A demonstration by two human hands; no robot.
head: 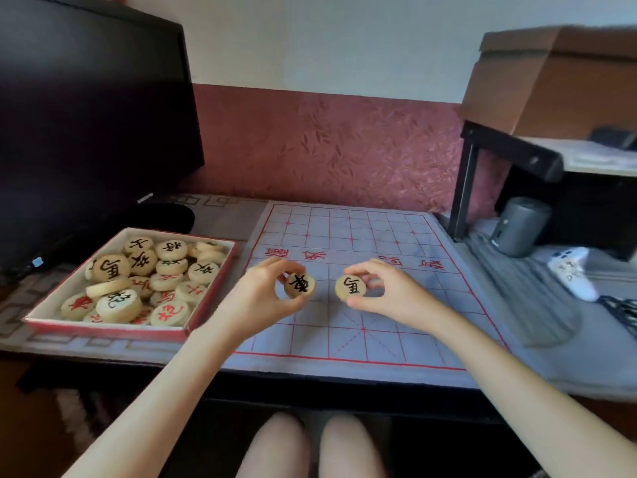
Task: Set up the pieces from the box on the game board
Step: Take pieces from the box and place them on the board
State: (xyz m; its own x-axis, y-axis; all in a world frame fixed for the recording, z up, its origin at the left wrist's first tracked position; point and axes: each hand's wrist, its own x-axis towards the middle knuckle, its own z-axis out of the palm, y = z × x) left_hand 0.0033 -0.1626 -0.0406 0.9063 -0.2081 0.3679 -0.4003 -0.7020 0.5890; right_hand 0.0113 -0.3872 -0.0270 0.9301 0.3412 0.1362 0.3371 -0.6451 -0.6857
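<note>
A grey cloth game board (396, 305) with a red grid lies on the table in front of me, with no pieces standing on it. To its left, a shallow red box (210, 305) holds several round wooden pieces (138, 281) with black or red characters. My left hand (265, 291) holds a wooden piece with a black character (300, 285) above the board's middle. Beside it, my right hand (382, 288) pinches another black-character piece (351, 288) at its edges. Both pieces face me and hover over the board.
A black monitor (86, 115) stands at the back left behind the box. At the right are a black shelf with a cardboard box (558, 81), a grey cylinder speaker (520, 225) and a white controller (572, 274). My knees show below the table edge.
</note>
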